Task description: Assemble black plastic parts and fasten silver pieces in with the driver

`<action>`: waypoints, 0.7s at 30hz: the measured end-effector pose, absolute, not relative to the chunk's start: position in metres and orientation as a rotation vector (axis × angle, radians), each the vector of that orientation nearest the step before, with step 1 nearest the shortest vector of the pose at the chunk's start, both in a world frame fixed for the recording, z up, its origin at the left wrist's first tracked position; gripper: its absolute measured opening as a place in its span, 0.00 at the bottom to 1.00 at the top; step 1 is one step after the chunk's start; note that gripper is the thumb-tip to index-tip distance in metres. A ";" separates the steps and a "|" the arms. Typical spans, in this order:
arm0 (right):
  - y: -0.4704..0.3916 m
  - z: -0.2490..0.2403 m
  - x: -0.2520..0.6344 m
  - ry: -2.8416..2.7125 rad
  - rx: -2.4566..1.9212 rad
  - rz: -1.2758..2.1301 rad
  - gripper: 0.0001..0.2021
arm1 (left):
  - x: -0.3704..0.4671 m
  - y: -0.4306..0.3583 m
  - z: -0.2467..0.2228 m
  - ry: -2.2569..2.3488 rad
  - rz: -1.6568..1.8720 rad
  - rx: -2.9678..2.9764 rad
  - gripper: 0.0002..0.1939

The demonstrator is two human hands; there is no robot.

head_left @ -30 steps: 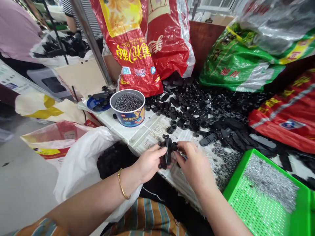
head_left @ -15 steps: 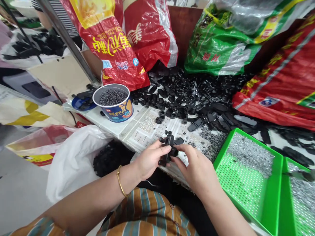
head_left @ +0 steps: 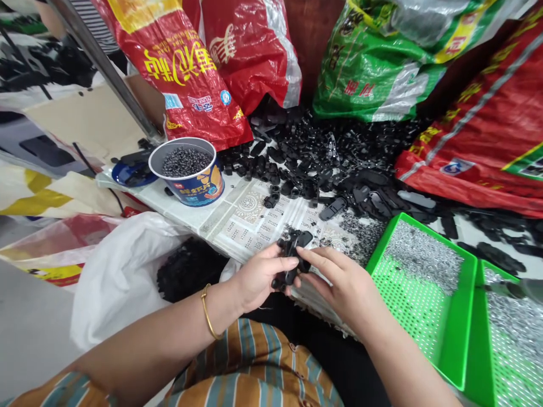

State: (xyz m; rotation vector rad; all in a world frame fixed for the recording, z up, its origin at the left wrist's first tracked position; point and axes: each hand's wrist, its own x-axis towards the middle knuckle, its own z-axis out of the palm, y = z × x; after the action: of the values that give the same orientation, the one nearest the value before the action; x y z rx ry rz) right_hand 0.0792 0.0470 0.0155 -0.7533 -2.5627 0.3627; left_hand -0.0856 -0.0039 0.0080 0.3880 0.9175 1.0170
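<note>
Just above the table's front edge, my left hand (head_left: 259,277) is closed around a black plastic part (head_left: 292,252) with round knobs along its side. Thumb and fingers of my right hand (head_left: 335,277) close on the same part from the right, by a flat oval black piece (head_left: 304,239) at its upper right. Whether that piece is joined to the part, I cannot tell. Beyond my hands, small black bits (head_left: 362,232) are strewn on the patterned table (head_left: 271,217), and one loose flat oval piece (head_left: 333,208) lies near them.
Green perforated trays (head_left: 462,339) with small silvery pieces stand at right. A blue tub (head_left: 197,186) of tiny dark pieces sits at left. Behind lies a heap of black parts (head_left: 335,152), backed by a red sack (head_left: 190,73) and a green sack (head_left: 365,85). A white bag (head_left: 102,288) hangs below left.
My right fingers have moved up over the black part, onto the flat oval piece. That piece now stands higher, close against the part. The view has shifted slightly.
</note>
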 end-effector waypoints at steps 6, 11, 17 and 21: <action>0.046 0.007 0.077 -2.420 -0.802 0.275 0.16 | -0.080 -0.004 0.008 1.008 1.060 0.371 0.09; 0.030 0.001 0.070 -2.259 -1.124 0.289 0.16 | -0.076 -0.005 0.002 0.999 1.102 0.441 0.11; 0.019 -0.001 0.067 -2.189 -1.303 0.321 0.17 | -0.069 -0.004 -0.002 0.976 1.092 0.337 0.09; 0.019 0.004 0.069 -2.275 -1.218 0.395 0.18 | -0.069 -0.003 -0.002 0.926 1.082 0.250 0.07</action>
State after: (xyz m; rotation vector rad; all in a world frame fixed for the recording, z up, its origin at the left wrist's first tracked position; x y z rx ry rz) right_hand 0.0690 0.0187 0.0040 -1.2183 -2.2752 0.3948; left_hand -0.0692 -0.0034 -0.0025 0.2502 0.9262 1.0820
